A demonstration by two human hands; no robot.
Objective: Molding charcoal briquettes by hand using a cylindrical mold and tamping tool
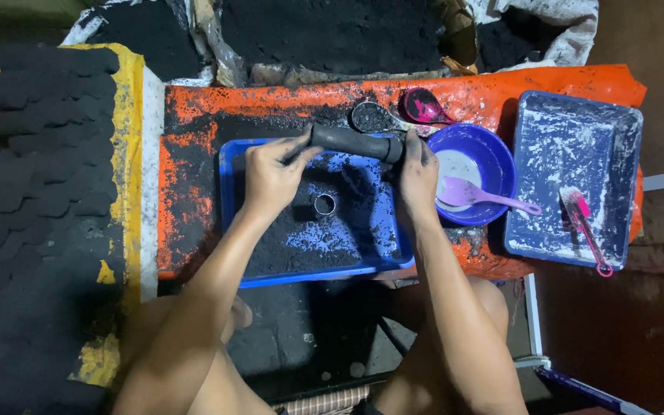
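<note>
Gripping a dark, powder-coated tube (355,143) at both ends, the left hand (274,173) and right hand (418,170) are holding it level over the far rim of the blue tray (228,223). A short metal ring (324,204) is standing in the tray's black powder (open room all around it). A blue bowl (493,154) with a lilac spatula (474,194) is crowding the tray's right edge.

Single head-worn view, looking steeply down, close over the blue tray (232,223) on an orange-covered table (547,81)
</note>
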